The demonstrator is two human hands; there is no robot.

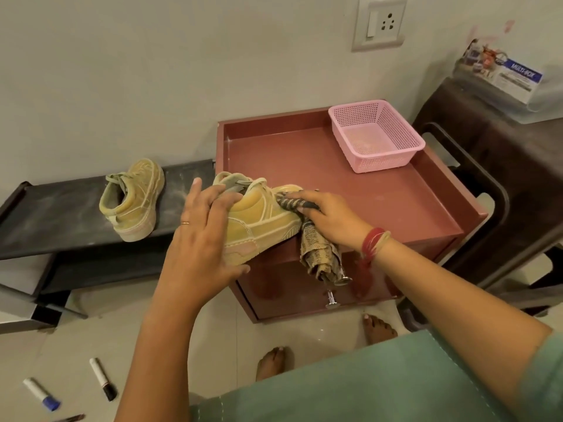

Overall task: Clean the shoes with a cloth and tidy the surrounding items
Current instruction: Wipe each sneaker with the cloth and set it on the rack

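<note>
Green clothes [396, 391] and bare feet [274, 360] are closest, with markers [103, 379] loose on the floor nearby. The left hand [198, 229] grips the back of the yellow shoe [262, 220], which sits half over the front edge of the red cabinet [396, 208]. The right hand [329, 217] holds the cloth [307, 239] and presses it on the toe. A hard rub may push the shoe off onto the feet. The hanging cloth end may snag the drawer knob [345, 279]. A step back may land on a marker. The other shoe [134, 199] waits on the dark shelf [45, 214].
</note>
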